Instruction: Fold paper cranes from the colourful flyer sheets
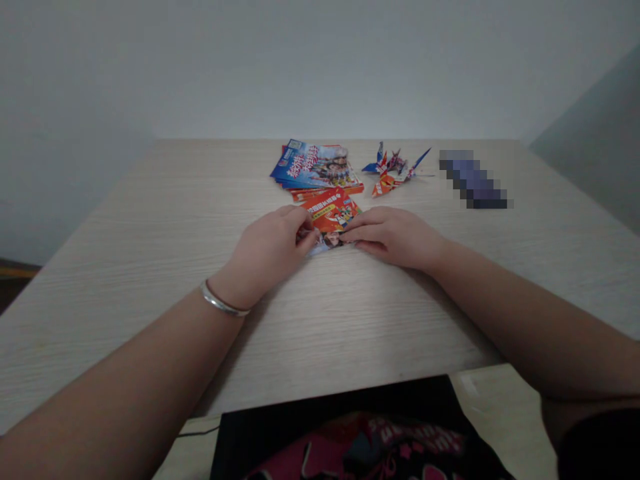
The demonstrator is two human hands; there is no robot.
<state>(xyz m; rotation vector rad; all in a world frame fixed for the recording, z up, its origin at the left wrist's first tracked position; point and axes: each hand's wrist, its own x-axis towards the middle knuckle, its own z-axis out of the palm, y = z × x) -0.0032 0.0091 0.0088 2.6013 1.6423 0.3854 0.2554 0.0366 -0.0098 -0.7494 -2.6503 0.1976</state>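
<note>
A printed sheet of paper (331,215), mostly red and orange, lies on the wooden table (150,220) between my hands. My left hand (267,252) pinches its left near edge with curled fingers; a silver bangle sits on that wrist. My right hand (393,235) presses on the sheet's right near edge, fingers together and pointing left. The sheet's near part is hidden under my fingers.
A stack of colourful printed sheets (315,167) lies just behind the held sheet. Two folded paper cranes (393,172) stand to its right. Further right is a blurred dark purple object (473,179). The table's near edge is close to my body.
</note>
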